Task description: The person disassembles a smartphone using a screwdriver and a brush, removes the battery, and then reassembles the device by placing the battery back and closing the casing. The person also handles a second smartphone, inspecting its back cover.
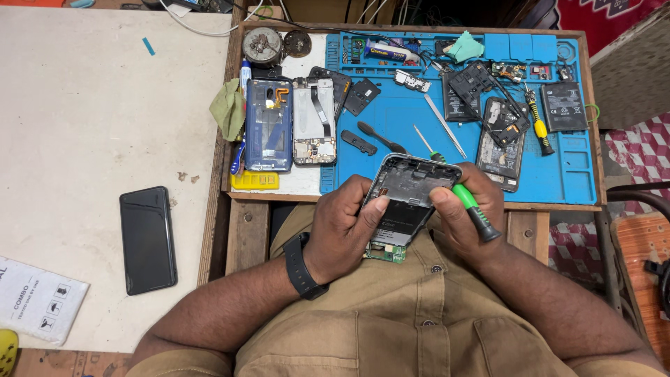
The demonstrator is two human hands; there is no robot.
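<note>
The left hand (342,227) grips the opened phone (408,199) tilted up for a clear view, while the right hand (464,216) clasps a green-handled screwdriver (469,204) against it, fingers closed.

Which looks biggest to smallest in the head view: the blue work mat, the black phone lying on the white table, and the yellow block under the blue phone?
1. Blue work mat, clearly largest.
2. Black phone.
3. Yellow block, smallest.

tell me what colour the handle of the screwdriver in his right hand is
Green with a black end, on the screwdriver in the head view.
</note>
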